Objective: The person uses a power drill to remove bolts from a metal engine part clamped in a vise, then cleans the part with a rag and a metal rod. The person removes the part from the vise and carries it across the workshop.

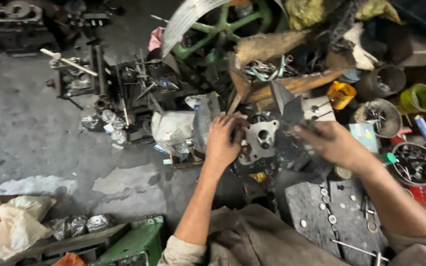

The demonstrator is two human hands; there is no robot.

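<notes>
Spanning the left of the head view, the grey concrete floor [35,133] carries the largest area, stained and bare at its centre. A green spoked wheel [223,27] with a ribbed metal band stands at the top centre, above a wooden tray [292,83] of loose tools. A dark metal slab [321,207] lies at lower right, just beside the person's knee, with washers and small rings scattered on it. A green block [139,241] sits at the bottom edge, left of the forearm.

Round containers stand at the right: a grey can [388,79], a green cup [419,97], a yellow cup [341,94], and a bowl of small metal parts [414,165] in a red basket.

The grey metal casting [261,140], a flat part with round bores, sits at centre frame between both hands. The left hand [224,140] grips its left edge, fingers curled over the rim. The right hand [334,143] reaches toward its right side from the right; its fingers are blurred against dark material, so whether it grasps anything cannot be determined.

Crumpled foil-like wrappers [105,122] lie on the floor, well apart from the hands.
</notes>
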